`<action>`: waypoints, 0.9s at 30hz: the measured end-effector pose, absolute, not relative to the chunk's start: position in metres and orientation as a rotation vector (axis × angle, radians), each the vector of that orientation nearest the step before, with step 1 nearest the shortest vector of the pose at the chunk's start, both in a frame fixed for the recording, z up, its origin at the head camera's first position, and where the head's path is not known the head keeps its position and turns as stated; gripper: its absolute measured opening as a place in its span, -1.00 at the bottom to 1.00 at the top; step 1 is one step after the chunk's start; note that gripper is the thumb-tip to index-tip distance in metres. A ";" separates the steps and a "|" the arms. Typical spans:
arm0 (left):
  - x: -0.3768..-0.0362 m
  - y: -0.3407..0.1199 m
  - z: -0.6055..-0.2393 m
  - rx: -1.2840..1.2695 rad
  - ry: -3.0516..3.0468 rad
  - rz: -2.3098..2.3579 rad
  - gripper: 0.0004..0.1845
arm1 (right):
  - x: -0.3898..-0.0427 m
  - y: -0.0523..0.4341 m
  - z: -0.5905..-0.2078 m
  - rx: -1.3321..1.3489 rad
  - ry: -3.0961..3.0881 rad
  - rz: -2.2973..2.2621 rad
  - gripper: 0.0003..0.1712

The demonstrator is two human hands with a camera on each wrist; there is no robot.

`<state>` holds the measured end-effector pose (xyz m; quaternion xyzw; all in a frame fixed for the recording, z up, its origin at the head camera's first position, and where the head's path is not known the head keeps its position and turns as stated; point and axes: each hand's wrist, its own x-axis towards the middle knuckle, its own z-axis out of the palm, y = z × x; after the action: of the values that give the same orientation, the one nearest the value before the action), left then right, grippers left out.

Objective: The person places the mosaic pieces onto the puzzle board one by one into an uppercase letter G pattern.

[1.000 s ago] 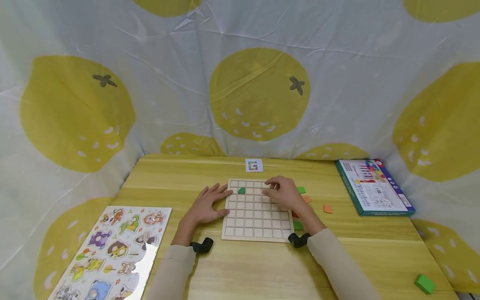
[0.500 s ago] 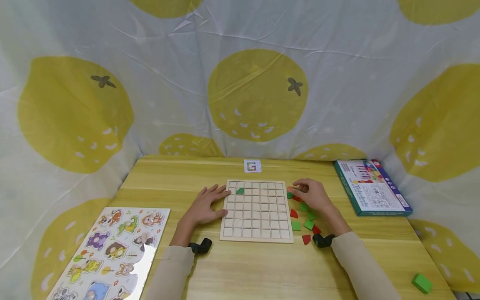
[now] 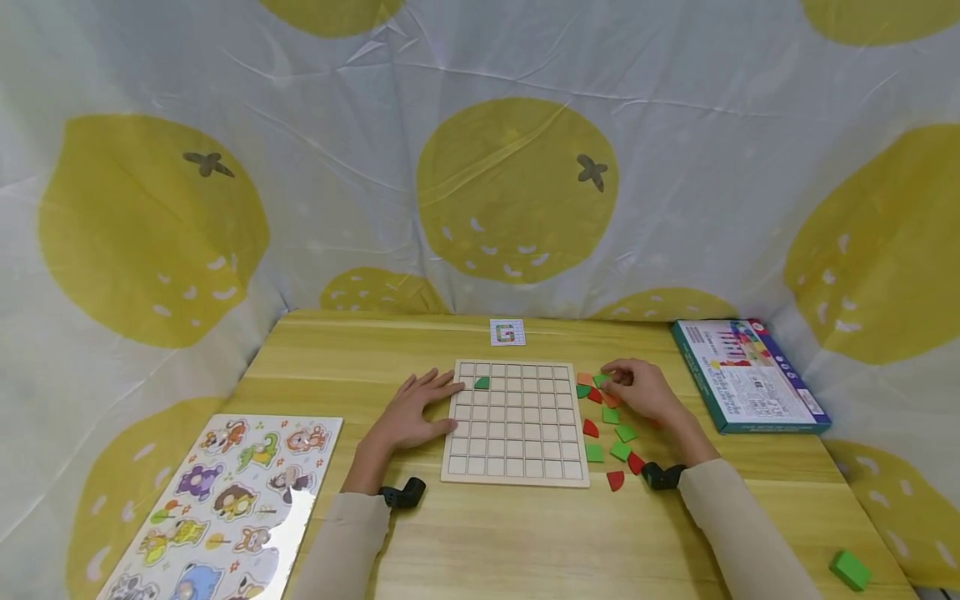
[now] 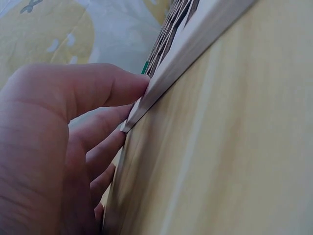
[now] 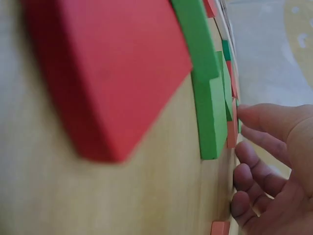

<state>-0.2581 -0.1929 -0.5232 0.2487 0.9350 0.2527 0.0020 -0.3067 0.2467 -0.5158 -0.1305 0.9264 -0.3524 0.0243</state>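
Observation:
A wooden grid board (image 3: 521,482) lies on the table with one dark green quarter-round tile (image 3: 482,382) in an upper-left cell. My left hand (image 3: 408,414) has its fingers spread, and its fingertips and thumb touch the board's left edge; the left wrist view shows the thumb (image 4: 122,88) against that edge. Right of the board, my right hand (image 3: 641,392) pinches a light green square tile (image 3: 602,380) between thumb and index finger. An orange tile (image 3: 584,378), a dark green tile (image 3: 582,391) and a red quarter-round tile (image 3: 595,395) lie beside it.
Several loose tiles, among them a green one (image 3: 594,453) and a red one (image 3: 615,481), lie along the board's right side. A pattern card (image 3: 507,332) is behind the board. A box (image 3: 750,375), a green block (image 3: 850,570) and an animal puzzle (image 3: 225,500) lie farther out.
My right hand has moved off the board's upper right, rightward to the loose tiles, and then slightly farther right to the green square. The left hand has stayed at the board's edge.

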 end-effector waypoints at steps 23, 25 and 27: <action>-0.257 -0.192 -0.524 0.776 2.936 0.792 -0.31 | -0.303 0.247 -0.507 -0.394 2.841 -1.071 -0.66; -0.258 -0.192 -0.524 0.771 2.937 0.796 -0.31 | -0.303 0.246 -0.509 -0.387 2.849 -1.079 -0.66; -0.258 -0.193 -0.524 0.762 2.938 0.799 -0.30 | -0.303 0.245 -0.509 -0.381 2.856 -1.084 -0.66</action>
<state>-0.2576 -0.1927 -0.5244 0.2428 0.9360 0.2546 0.0012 -0.3029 0.2453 -0.5092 -0.1237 0.9273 -0.3518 0.0315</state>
